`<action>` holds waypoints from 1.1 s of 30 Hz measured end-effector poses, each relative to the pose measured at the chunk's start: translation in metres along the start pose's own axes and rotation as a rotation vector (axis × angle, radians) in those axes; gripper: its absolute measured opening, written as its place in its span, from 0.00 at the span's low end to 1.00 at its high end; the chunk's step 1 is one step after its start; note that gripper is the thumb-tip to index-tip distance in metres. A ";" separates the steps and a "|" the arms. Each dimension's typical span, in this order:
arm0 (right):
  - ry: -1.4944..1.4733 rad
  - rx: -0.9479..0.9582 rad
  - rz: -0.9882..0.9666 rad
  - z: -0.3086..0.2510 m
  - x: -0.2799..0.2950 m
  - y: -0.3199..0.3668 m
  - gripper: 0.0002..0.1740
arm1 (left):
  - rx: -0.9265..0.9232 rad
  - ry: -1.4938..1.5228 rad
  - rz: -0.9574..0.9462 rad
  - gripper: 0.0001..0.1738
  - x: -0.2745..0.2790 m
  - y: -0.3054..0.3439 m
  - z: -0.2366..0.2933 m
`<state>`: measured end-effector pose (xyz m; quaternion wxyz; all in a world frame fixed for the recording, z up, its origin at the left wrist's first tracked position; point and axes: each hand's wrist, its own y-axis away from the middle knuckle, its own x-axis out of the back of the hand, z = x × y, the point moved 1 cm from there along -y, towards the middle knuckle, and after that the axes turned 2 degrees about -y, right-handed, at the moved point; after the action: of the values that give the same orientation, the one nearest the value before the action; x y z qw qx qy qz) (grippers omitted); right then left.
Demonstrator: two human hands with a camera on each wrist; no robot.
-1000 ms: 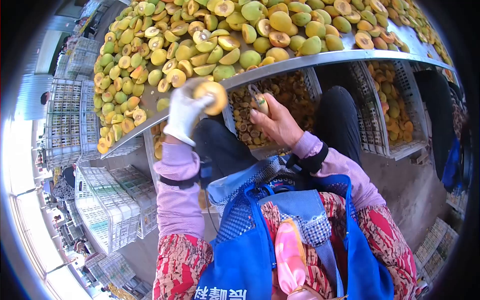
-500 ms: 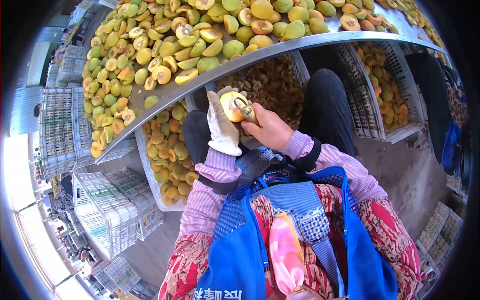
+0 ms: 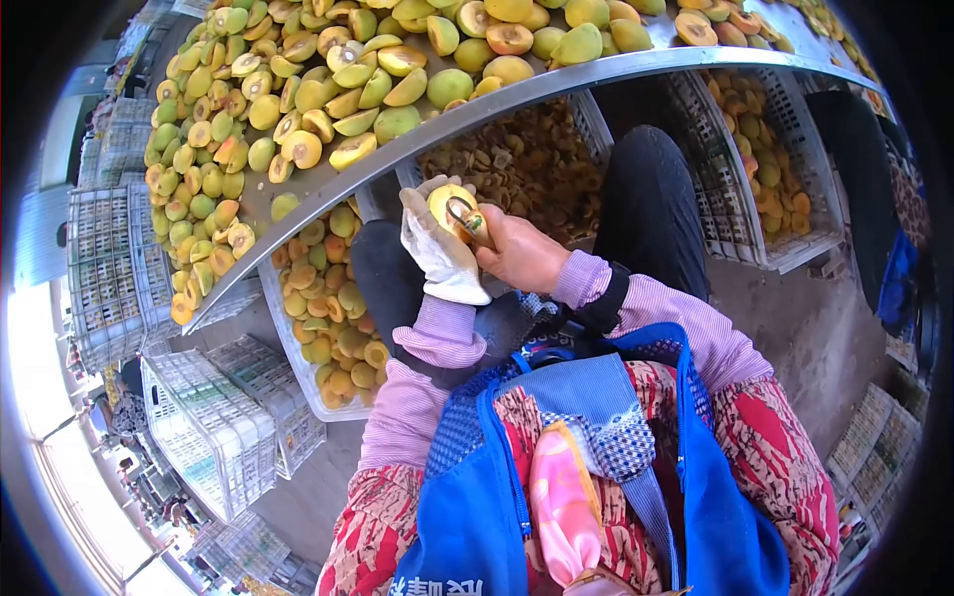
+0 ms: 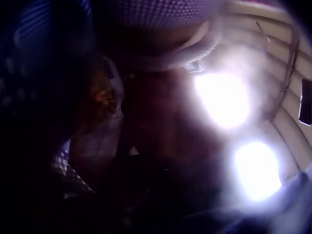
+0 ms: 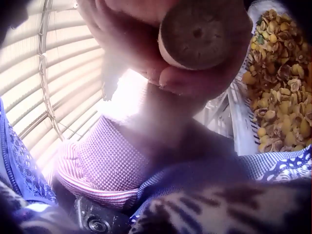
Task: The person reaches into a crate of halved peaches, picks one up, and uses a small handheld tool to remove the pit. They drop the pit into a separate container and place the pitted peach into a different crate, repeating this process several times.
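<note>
My gloved left hand [image 3: 437, 246] cups a yellow peach half [image 3: 443, 202], cut face up, just below the table edge. My bare right hand [image 3: 525, 250] grips a pitting knife [image 3: 480, 230] by its stubby wooden handle. Its curved loop blade lies at the middle of the cut face, over the pit area. From the right wrist view, the round butt of the handle [image 5: 197, 36] shows between my curled fingers. The left wrist view is mostly dark, with the hand's work hidden.
Whole and halved peaches cover the metal table [image 3: 417, 147]. Beneath it sits a crate [image 3: 594, 127] of pits and scraps, between my knees. A crate [image 3: 290, 350] of peach halves stands left; another [image 3: 795, 256] stands right. Empty white crates [image 3: 214, 427] are stacked at far left.
My left hand has come down and right from the table edge with the peach half, meeting the pitting knife. The loop blade now sits on the cut face.
</note>
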<state>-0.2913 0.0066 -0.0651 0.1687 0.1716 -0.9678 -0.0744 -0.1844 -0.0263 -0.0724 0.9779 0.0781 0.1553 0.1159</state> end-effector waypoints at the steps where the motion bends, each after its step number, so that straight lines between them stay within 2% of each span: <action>1: -0.002 -0.003 0.001 0.000 0.001 -0.001 0.19 | 0.000 -0.030 0.012 0.32 -0.001 0.000 0.003; 6: 0.012 -0.064 -0.119 0.003 0.006 -0.002 0.19 | 0.151 0.003 -0.023 0.29 0.004 -0.006 0.007; 8: 0.019 -0.045 -0.122 0.006 0.008 0.000 0.20 | 0.369 0.056 -0.208 0.26 0.007 -0.013 0.009; 9: 0.028 -0.025 -0.123 0.007 0.010 0.000 0.20 | 0.420 0.071 -0.245 0.23 0.008 -0.014 0.010; 13: 0.026 -0.022 -0.147 0.011 0.014 0.001 0.20 | 0.362 -0.063 -0.323 0.21 0.008 -0.014 0.011; 15: 0.084 -0.018 -0.116 0.009 0.015 0.002 0.18 | 0.285 -0.025 -0.275 0.17 0.004 -0.010 0.013; 19: 0.178 -0.017 -0.095 0.009 0.013 0.004 0.16 | 0.277 -0.005 -0.264 0.12 0.007 -0.004 0.012; 21: -0.121 -0.051 -0.230 0.020 0.007 0.000 0.15 | 0.279 0.000 -0.197 0.09 0.006 -0.003 0.013; 22: -0.121 -0.054 -0.231 0.009 0.012 0.003 0.15 | 0.282 0.001 -0.197 0.09 0.008 -0.003 0.011; 24: -0.251 -0.374 -0.388 -0.019 0.029 0.013 0.12 | 0.121 -0.034 -0.293 0.08 0.011 -0.005 0.006; 25: -0.246 -0.372 -0.388 -0.019 0.029 0.012 0.12 | 0.117 -0.030 -0.293 0.08 0.010 -0.005 0.007; 27: -0.542 -0.484 -0.498 -0.011 0.027 0.013 0.07 | -0.022 -0.170 -0.345 0.12 0.008 -0.003 0.009; 28: -0.543 -0.483 -0.497 -0.004 0.027 0.012 0.07 | -0.022 -0.170 -0.346 0.12 0.008 -0.003 0.013; 30: -0.905 -0.489 -0.690 0.004 0.029 0.012 0.07 | 0.173 0.015 -0.492 0.17 0.007 -0.004 0.021; 31: -0.904 -0.488 -0.691 0.002 0.030 0.014 0.07 | 0.264 0.164 -0.574 0.21 0.008 -0.003 0.023; 33: -0.986 -0.510 -0.699 -0.004 0.033 0.017 0.08 | 0.222 0.119 -0.573 0.21 0.006 -0.001 0.025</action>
<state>-0.3240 0.0101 -0.0479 -0.2933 0.3766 -0.7709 -0.4217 -0.1708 -0.0289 -0.0508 0.9455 0.1305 0.2396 -0.1775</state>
